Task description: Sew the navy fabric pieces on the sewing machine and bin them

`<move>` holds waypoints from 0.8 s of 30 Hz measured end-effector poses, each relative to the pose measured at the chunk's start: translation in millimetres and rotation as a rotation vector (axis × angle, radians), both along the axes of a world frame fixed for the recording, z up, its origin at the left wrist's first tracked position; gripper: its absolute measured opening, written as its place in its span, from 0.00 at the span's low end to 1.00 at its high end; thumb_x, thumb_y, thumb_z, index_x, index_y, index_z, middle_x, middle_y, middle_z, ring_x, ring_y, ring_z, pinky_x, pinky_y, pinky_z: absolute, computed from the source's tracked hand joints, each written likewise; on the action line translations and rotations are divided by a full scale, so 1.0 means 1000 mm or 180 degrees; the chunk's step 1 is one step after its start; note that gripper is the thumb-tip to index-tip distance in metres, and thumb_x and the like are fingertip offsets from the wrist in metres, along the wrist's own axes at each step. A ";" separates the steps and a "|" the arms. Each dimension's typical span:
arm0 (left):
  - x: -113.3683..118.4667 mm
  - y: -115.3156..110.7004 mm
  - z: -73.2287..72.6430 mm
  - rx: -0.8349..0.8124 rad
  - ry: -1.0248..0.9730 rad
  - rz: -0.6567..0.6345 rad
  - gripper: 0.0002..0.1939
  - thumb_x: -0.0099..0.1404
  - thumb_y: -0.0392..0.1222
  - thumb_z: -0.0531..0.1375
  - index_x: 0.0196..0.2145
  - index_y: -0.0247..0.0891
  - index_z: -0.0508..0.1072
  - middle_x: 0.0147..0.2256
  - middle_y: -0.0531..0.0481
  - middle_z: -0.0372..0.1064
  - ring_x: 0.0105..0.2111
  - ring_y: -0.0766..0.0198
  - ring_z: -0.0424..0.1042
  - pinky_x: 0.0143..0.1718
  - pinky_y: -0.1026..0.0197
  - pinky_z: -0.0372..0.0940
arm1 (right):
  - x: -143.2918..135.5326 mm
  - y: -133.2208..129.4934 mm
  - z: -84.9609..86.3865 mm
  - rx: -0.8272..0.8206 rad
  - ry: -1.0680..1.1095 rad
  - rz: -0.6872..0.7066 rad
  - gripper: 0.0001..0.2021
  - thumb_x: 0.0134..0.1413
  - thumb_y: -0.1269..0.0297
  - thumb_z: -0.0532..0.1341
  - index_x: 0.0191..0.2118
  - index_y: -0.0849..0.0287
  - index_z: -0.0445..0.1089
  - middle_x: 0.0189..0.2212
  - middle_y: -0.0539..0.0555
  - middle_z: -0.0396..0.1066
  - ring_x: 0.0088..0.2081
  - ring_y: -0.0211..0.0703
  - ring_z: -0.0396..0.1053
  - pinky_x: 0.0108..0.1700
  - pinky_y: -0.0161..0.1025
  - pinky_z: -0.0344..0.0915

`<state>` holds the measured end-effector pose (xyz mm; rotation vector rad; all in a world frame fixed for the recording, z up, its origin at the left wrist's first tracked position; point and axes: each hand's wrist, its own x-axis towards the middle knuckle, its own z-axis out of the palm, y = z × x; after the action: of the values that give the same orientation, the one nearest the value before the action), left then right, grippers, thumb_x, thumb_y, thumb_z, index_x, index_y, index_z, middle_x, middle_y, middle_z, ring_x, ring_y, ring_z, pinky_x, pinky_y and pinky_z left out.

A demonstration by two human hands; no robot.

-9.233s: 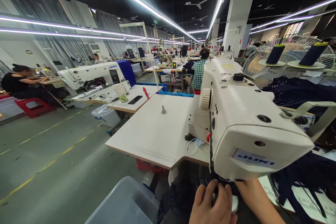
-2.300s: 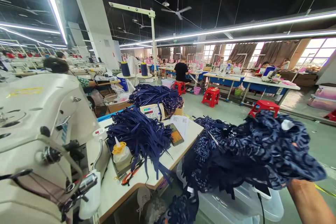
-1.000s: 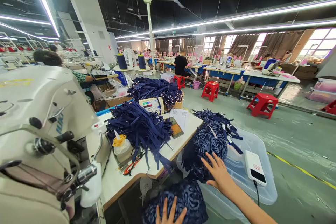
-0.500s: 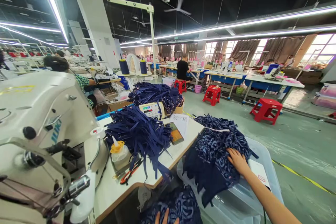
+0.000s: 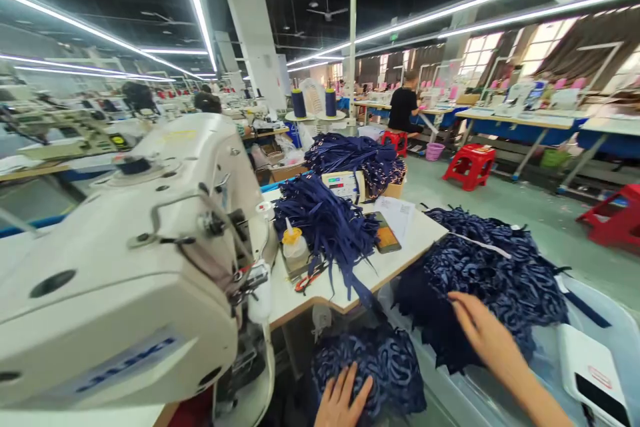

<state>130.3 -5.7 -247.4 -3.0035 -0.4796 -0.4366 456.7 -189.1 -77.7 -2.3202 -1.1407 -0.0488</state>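
My left hand (image 5: 343, 397) lies with fingers spread on a bunch of navy lace fabric (image 5: 390, 367), low in front of the table. My right hand (image 5: 485, 330) reaches over a larger pile of navy lace pieces (image 5: 495, 260) on a clear plastic bin (image 5: 620, 310). Its fingertips are close together at the edge between patterned lace and plain dark cloth, apparently pinching a piece; the thumb is mostly hidden. A white strip (image 5: 483, 243) lies across this pile.
A sewing machine (image 5: 165, 320) fills the left. On the white table (image 5: 385, 273) are navy straps (image 5: 327, 220), a squeeze bottle (image 5: 294, 247), orange-handled snips (image 5: 307, 280) and a phone (image 5: 386, 235). A white device (image 5: 590, 363) rests on the bin. Red stools (image 5: 470, 165) stand beyond.
The view has swung left, bringing more of the sewing machine in. My right hand has shifted left across the lace pile, fingers drawing together. More of my left hand now shows on its bunch.
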 end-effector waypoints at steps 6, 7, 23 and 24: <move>-0.047 -0.005 -0.010 -0.0405 0.0107 -0.0001 0.41 0.62 0.37 0.64 0.62 0.72 0.50 0.60 0.54 0.63 0.54 0.59 0.70 0.52 0.56 0.68 | -0.159 0.087 -0.056 -0.0370 0.0627 0.1860 0.26 0.52 0.54 0.67 0.58 0.44 0.70 0.58 0.51 0.71 0.57 0.50 0.69 0.60 0.43 0.64; -0.058 -0.006 -0.009 -0.0511 0.0109 0.0115 0.40 0.62 0.38 0.65 0.62 0.72 0.51 0.60 0.54 0.63 0.56 0.58 0.68 0.54 0.54 0.66 | -0.176 0.097 -0.065 -0.0414 0.0646 0.1941 0.22 0.51 0.56 0.68 0.54 0.42 0.73 0.56 0.49 0.72 0.56 0.51 0.70 0.61 0.48 0.62; -0.134 -0.011 0.021 -0.3239 -0.0772 0.2531 0.24 0.67 0.47 0.52 0.52 0.27 0.73 0.49 0.31 0.72 0.54 0.49 0.70 0.57 0.50 0.62 | -0.251 0.144 -0.062 -0.0035 0.1133 0.2214 0.12 0.57 0.62 0.56 0.37 0.36 0.75 0.40 0.42 0.80 0.46 0.53 0.76 0.63 0.53 0.57; -0.135 -0.012 0.028 -0.3473 -0.0867 0.2520 0.25 0.67 0.53 0.51 0.49 0.31 0.75 0.45 0.34 0.75 0.51 0.48 0.73 0.55 0.48 0.64 | -0.245 0.140 -0.054 0.0043 0.1213 0.2185 0.12 0.57 0.61 0.55 0.38 0.37 0.76 0.42 0.44 0.80 0.48 0.55 0.75 0.63 0.53 0.57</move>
<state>-5.0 -17.3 -219.4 -3.1237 -2.4780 -0.6332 211.2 -49.5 -131.6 -1.7063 -1.6353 0.6037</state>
